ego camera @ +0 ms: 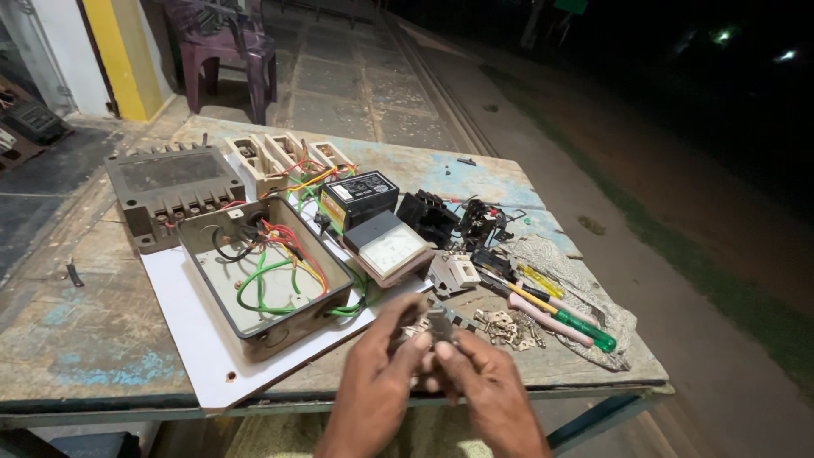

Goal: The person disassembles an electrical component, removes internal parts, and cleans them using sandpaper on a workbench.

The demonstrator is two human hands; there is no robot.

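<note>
Hands meet at the near table edge (127,399), left hand (377,382) and right hand (492,394) together pinching a small grey metal part (440,325) between their fingertips, equally close, with the open wired box (263,276) up-left and loose brass fittings (504,326) just right.

Table brightly lit, background dark; hands perhaps slightly motion-blurred

A small black rectangular box with a yellow-edged, white-printed label (359,198) sits near the table's middle. Just beside it at five o'clock lies a square meter with a white dial face in a dark frame (389,246). At one o'clock, far off in the dark, hangs a green sign (571,6).
</note>
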